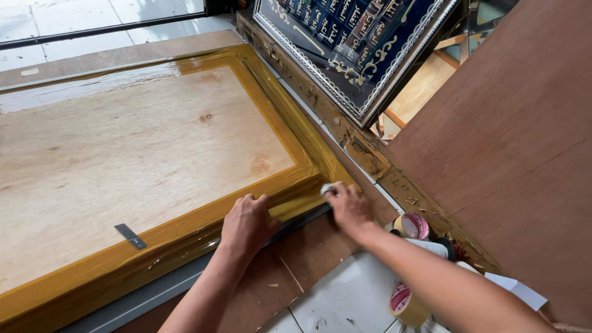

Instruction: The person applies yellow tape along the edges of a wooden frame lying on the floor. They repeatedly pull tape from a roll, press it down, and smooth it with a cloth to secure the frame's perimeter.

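A large plywood-backed frame (142,160) lies face down, its edges sealed with glossy brown tape (308,145). My left hand (246,222) presses flat on the taped near edge, close to the frame's right corner. My right hand (348,206) rests at that corner with fingers curled around a small pale object (327,189); I cannot tell what it is. A small grey metal plate (130,236) is fixed on the near edge, to the left of my hands.
Two rolls of brown tape (412,226) (404,303) sit on the tiled floor at the right. A dark blue decorated framed panel (357,49) leans at the top. A big brown board (512,142) stands at the right. White paper (515,288) lies beneath it.
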